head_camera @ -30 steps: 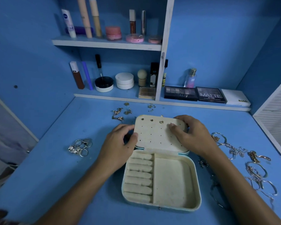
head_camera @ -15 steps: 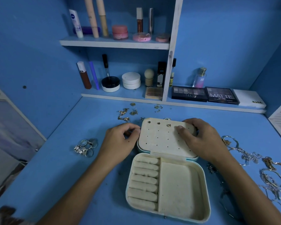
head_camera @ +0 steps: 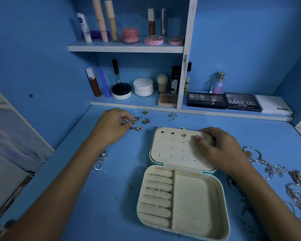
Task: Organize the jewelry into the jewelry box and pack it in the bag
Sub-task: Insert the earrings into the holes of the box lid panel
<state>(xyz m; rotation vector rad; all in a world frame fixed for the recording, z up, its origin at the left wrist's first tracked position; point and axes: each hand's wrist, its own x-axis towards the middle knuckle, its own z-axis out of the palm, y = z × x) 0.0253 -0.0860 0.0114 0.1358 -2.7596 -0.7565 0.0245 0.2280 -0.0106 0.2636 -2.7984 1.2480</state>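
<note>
Pinching a tiny gold earring (head_camera: 135,121) (light, snag-prone) upper centre, left hand (head_camera: 111,126) fingers clasp its edge; right hand (head_camera: 215,146) presses the cream jewelry box lid (head_camera: 177,150).

Blue walls (head_camera: 241,40), blue desk (head_camera: 111,171), white-edged shelves (head_camera: 125,48) w/ cosmetics, dim light

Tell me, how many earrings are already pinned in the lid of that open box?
3 show on the lid's top row: a dark stud at far left, another stud beside it, and a gold heart-shaped one next. The right hand rests on the lid and may hide more.
</note>
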